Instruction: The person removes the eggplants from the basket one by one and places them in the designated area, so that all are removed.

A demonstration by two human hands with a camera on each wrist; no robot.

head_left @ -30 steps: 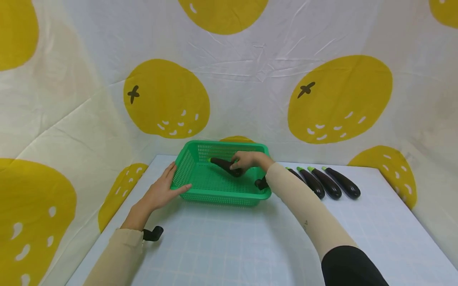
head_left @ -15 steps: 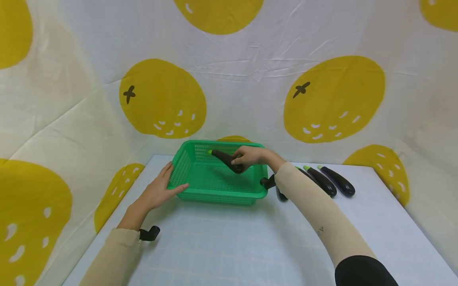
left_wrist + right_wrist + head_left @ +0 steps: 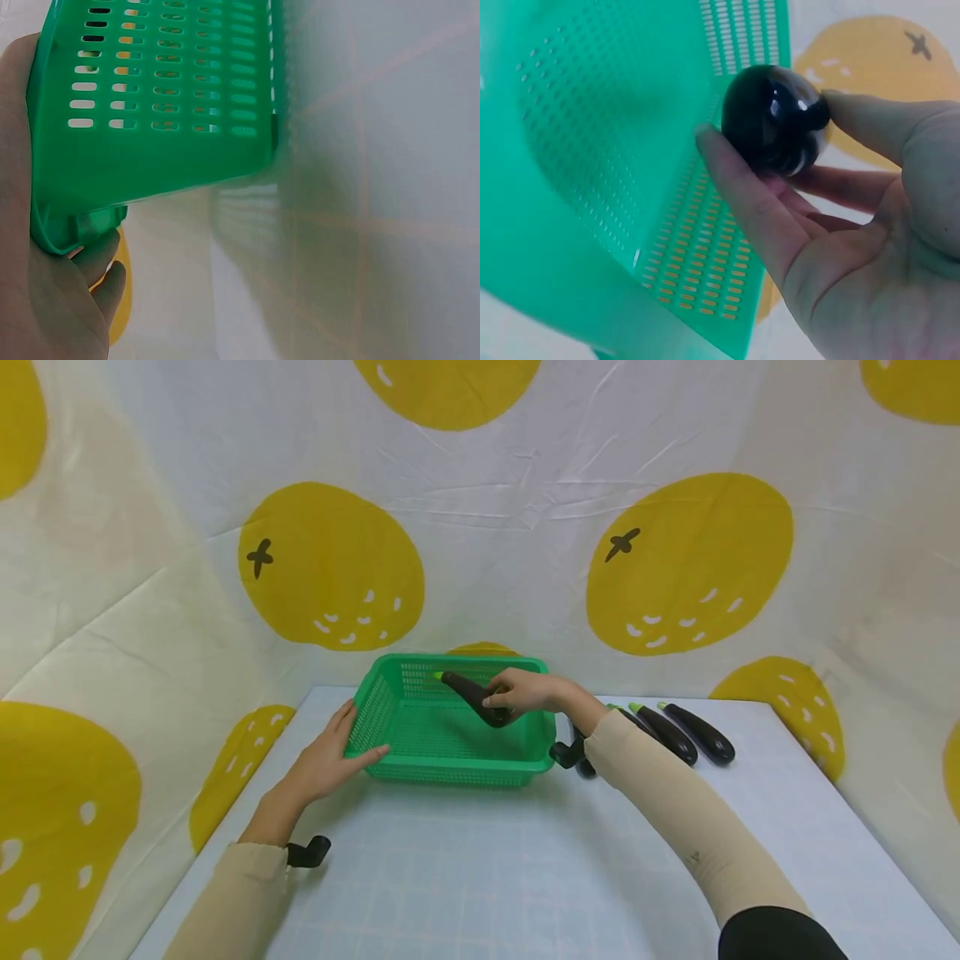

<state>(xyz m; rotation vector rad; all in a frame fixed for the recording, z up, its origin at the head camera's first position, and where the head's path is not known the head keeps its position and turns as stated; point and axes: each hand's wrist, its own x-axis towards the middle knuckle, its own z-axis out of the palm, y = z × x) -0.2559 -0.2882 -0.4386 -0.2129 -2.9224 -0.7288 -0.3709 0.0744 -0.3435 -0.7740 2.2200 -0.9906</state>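
Note:
A green plastic basket [image 3: 450,772] with slotted walls stands on the table toward the back. My left hand [image 3: 321,763] holds its near left corner, thumb over the front rim and fingers along the left side; in the left wrist view, fingertips [image 3: 110,289] curl beneath the rim. Above the basket floor, my right hand [image 3: 525,691] pinches a glossy dark eggplant [image 3: 468,693] near its thick end, the green stem tip pointing left and up. From the right wrist, the eggplant's round end [image 3: 769,120] shows between thumb and fingers, with the basket wall [image 3: 697,262] behind.
Several more eggplants [image 3: 699,732] lie on the white table [image 3: 450,877] right of the basket, some partly behind my right forearm. A white cloth [image 3: 510,568] printed with yellow fruit hangs behind and beside the table.
The eggplant in my right hand has risen slightly from low in the basket, stem end tilting upward. My right forearm has shifted right, and the whole view has turned a little. My left hand keeps its hold.

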